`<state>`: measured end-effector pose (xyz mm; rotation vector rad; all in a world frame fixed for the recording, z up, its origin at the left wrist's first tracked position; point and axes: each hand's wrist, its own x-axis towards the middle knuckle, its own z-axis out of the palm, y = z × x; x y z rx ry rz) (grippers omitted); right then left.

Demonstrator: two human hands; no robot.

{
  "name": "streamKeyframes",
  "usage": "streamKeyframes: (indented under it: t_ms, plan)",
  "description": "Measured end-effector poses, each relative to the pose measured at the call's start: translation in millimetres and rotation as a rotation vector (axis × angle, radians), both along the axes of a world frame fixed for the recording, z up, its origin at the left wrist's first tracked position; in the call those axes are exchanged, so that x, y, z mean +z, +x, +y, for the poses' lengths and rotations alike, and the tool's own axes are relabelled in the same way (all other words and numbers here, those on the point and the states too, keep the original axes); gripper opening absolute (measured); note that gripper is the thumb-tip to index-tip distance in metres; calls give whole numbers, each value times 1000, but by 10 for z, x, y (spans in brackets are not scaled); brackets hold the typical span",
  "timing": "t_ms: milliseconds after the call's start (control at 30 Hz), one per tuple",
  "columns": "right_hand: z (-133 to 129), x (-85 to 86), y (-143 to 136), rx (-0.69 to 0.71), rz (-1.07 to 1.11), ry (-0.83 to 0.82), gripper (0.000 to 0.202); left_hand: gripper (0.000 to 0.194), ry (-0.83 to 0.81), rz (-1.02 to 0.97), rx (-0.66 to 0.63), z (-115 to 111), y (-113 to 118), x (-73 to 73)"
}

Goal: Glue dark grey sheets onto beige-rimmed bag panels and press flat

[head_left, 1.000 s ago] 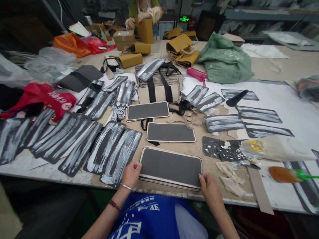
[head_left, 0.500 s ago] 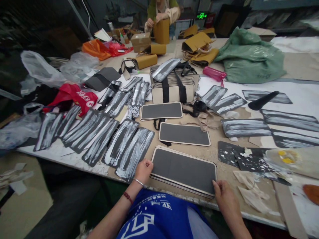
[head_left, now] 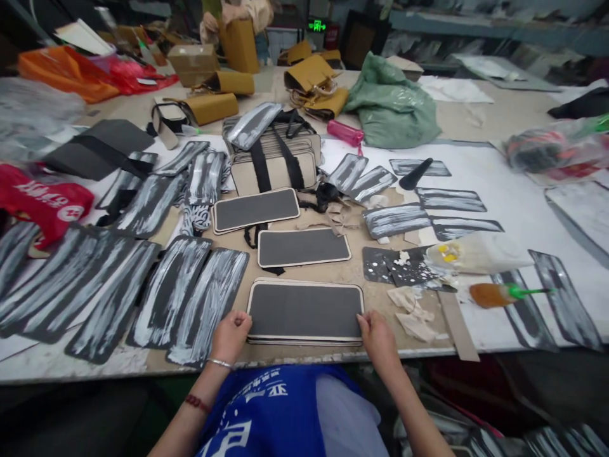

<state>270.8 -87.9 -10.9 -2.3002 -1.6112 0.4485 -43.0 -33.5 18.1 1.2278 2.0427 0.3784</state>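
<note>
Left hand [head_left: 231,331] and right hand [head_left: 379,337] — fingers curled in — pinch opposite ends of the nearest grey panel stack [head_left: 305,311].

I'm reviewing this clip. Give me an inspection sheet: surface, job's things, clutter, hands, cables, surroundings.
Surface: worktable, partly under white sheeting; front edge stained.
Job's things: stack of pale-rimmed dark panels lying flat at the near edge; white-smeared panels left and right of it.
Clutter: amber bottle, fabric scraps, pink pouch, green bag.
Hands: left hand and right hand at opposite ends of the stack; firmness of grip unclear.
Cables: nothing seen on the table.
Surroundings: co-worker's sleeve across the table; lit green sign.
</note>
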Motion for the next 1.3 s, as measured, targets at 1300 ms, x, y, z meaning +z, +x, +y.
streamKeyframes:
  t_ms: [1300]
  plan:
    - [45,-36,73,67,3,-52,34,14,30,-72,4,27,-47,-115]
